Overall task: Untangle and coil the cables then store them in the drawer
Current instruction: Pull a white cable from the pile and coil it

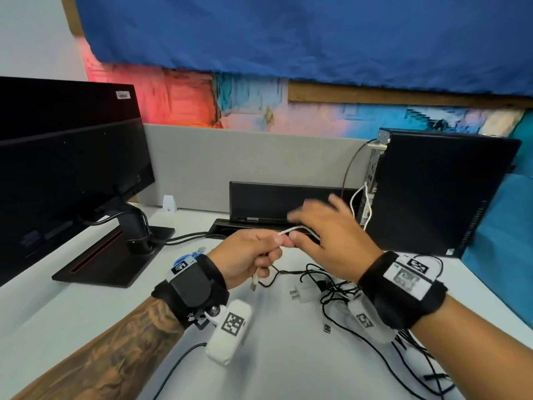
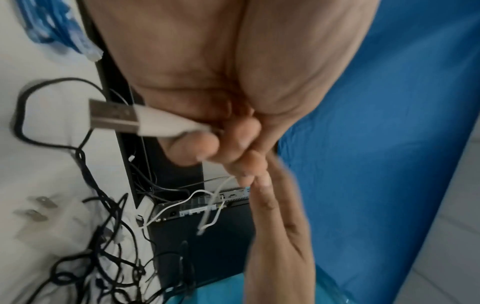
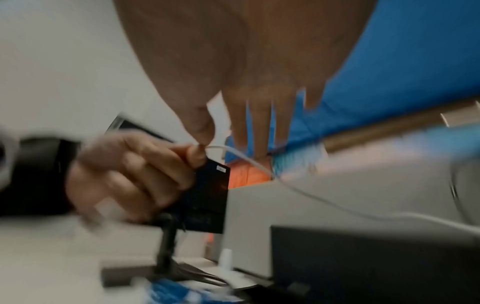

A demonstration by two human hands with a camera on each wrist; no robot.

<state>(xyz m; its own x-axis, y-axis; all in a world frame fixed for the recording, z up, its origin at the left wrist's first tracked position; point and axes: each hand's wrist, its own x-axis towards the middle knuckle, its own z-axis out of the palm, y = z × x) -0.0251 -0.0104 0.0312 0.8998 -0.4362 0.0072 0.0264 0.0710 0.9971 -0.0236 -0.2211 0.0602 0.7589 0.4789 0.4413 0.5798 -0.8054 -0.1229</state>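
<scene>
My left hand [image 1: 259, 255] grips a thin white cable [image 1: 300, 228] in its fist above the desk. The cable's USB plug [image 1: 253, 282] hangs out below that fist and shows large in the left wrist view [image 2: 114, 117]. My right hand [image 1: 317, 226] hovers just right of it, fingers straight and blurred, its thumb against the white cable [image 3: 259, 166] at the left hand's [image 3: 135, 174] fingertips. The white cable runs on toward the black computer tower [image 1: 432, 192]. A tangle of black cables [image 1: 331, 287] and a white wall charger [image 1: 302, 293] lie on the desk under my hands. No drawer is in view.
A black monitor [image 1: 66, 168] on its stand base [image 1: 115, 255] fills the left of the white desk [image 1: 86, 298]. A black box [image 1: 282, 200] stands against the grey partition [image 1: 230, 163]. More black cable trails toward the desk's front right [image 1: 418, 362].
</scene>
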